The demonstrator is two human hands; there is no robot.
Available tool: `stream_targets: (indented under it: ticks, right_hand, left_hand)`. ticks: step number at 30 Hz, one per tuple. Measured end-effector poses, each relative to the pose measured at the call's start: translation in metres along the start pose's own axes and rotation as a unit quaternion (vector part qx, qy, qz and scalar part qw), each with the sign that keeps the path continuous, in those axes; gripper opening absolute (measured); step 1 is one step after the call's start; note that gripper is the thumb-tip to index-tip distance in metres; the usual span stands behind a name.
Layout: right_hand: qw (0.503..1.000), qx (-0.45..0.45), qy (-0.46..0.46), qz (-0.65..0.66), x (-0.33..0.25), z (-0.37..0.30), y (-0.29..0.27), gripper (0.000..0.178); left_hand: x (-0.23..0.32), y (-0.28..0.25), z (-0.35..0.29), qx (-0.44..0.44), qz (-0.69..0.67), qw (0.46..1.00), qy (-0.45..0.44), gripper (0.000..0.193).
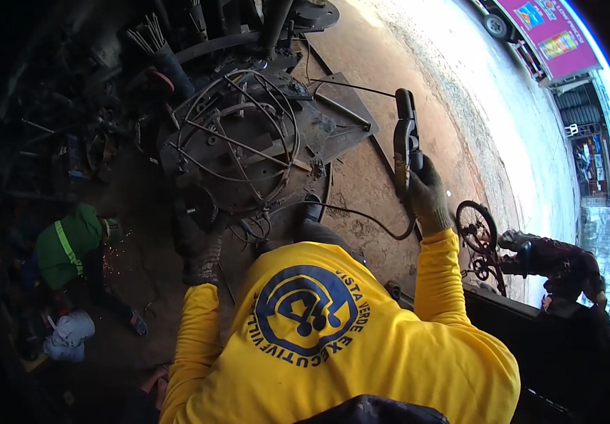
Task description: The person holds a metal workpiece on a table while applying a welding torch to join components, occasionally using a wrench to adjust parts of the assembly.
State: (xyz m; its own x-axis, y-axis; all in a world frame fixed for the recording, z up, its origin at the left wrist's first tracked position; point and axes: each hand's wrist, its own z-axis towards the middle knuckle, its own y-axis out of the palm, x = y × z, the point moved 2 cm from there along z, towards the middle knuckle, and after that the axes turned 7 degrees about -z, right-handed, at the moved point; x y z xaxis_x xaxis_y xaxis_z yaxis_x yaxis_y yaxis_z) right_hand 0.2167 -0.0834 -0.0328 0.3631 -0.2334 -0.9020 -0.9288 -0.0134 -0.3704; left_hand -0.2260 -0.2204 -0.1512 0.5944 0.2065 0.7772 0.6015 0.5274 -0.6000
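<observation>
My right hand, in a grey-brown work glove, is closed around a black welding electrode holder. A thin dark rod sticks out leftward from the holder's far end, and a cable loops away from its near end. My left hand, also gloved, is low beside the worktable's near left edge. Its fingers curl at a dark, roundish object, too shadowed to name. Ahead, a cage-like frame of bent metal rods rests on the dark metal worktable.
A dark tube with several thin rods stands at the table's far left. At left, a person in green bends near flying sparks. Toward the right are a bicycle and another person; a purple truck is beyond.
</observation>
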Motion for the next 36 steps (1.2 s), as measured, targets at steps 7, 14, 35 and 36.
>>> stream_targets:
  ticks: [7,14,35,36]
  right_hand:
    - [0.999,0.014,0.027,-0.019,-0.009,-0.007,0.008,0.045]
    - [0.995,-0.044,0.06,-0.066,-0.027,0.007,0.03,0.046]
    - [0.996,-0.046,0.026,-0.077,-0.047,0.021,0.016,0.047]
    - [0.996,-0.043,0.024,-0.078,-0.049,0.02,0.016,0.047]
  left_hand:
    - [0.006,-0.002,-0.003,-0.007,-0.002,1.0,0.001,0.093]
    - [-0.018,-0.002,-0.002,-0.02,-0.06,0.998,-0.001,0.092]
    - [-0.001,-0.001,-0.002,0.004,-0.036,0.999,0.033,0.098]
    - [-0.001,0.0,-0.001,0.003,-0.051,0.998,0.037,0.098]
